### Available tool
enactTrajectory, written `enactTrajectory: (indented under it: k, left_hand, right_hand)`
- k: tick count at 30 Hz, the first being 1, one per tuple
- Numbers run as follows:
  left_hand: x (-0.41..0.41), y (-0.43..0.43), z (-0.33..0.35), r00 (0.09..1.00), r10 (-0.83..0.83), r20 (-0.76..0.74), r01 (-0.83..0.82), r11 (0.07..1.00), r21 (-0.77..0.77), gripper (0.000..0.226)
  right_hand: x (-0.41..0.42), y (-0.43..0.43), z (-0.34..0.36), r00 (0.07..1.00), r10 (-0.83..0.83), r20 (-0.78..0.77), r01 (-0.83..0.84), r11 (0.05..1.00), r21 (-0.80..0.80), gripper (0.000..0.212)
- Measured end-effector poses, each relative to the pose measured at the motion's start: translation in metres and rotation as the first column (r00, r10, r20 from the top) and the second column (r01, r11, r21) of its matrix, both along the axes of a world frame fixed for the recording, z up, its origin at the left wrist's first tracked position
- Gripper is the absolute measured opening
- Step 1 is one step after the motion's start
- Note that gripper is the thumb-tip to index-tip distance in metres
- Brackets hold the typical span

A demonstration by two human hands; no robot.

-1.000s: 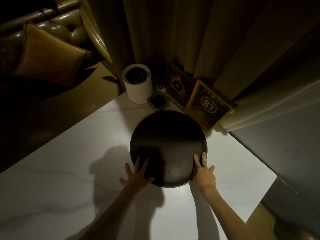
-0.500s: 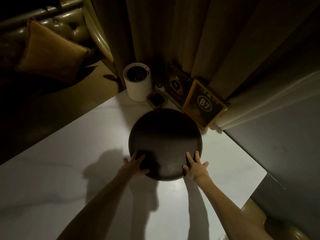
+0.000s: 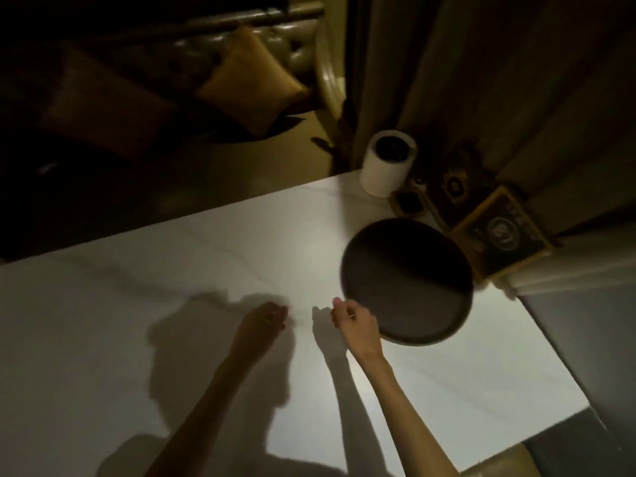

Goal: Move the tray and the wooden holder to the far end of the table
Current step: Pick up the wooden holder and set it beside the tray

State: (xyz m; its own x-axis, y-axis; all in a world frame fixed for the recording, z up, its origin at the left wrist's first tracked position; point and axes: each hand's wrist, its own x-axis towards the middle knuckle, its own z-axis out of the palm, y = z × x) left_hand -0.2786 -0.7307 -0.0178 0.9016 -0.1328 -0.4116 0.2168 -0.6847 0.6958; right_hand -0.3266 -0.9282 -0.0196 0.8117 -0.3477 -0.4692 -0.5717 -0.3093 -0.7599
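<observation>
- Round dark tray [image 3: 407, 282] sits flat on the pale marble-look table [image 3: 172, 304], close to its far right corner — nothing on it, nothing holding it.
- Left hand [image 3: 265, 316] hovers over the bare tabletop, fingers curled loosely inward, clasping nothing.
- Right hand [image 3: 354, 323] is just beside the tray's near-left rim, fingers half curled, empty; contact with the rim cannot be told.
- Small wooden-framed holder [image 3: 407, 203] stands at the far edge, between a white cylindrical container [image 3: 387, 163] and the tray; a wooden-framed sign [image 3: 502, 234] leans against the curtain at the corner.
- Risk: the corner is crowded — pushing the tray further likely knocks the sign or holder over.
- Risk: the tray lies near the right edge; a careless nudge could send it overboard.
- Dim light and blur make small gaps hard to judge.
</observation>
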Motion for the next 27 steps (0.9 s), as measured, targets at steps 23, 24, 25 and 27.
enactTrajectory:
  k: [23,24,25,27]
  left_hand:
    - [-0.307,0.524,0.062,0.539,0.842,-0.020,-0.842,0.539,0.019,0.041]
    - [-0.315,0.544,0.061,0.529,0.849,-0.017,-0.848,0.529,0.040,0.042]
    - [-0.322,0.565,0.056,0.516,0.856,-0.030,-0.855,0.517,0.051,0.040]
    - [-0.329,0.605,0.042,0.512,0.858,-0.043,-0.854,0.514,0.083,0.033]
  right_hand:
    - [-0.123,0.465,0.049,0.835,0.547,0.055,-0.503,0.720,0.477,0.026]
    - [-0.126,0.485,0.048,0.822,0.567,0.058,-0.525,0.713,0.465,0.026]
    - [-0.128,0.505,0.047,0.806,0.590,0.056,-0.548,0.706,0.449,0.026]
    - [-0.134,0.547,0.039,0.766,0.642,0.031,-0.598,0.694,0.400,0.023]
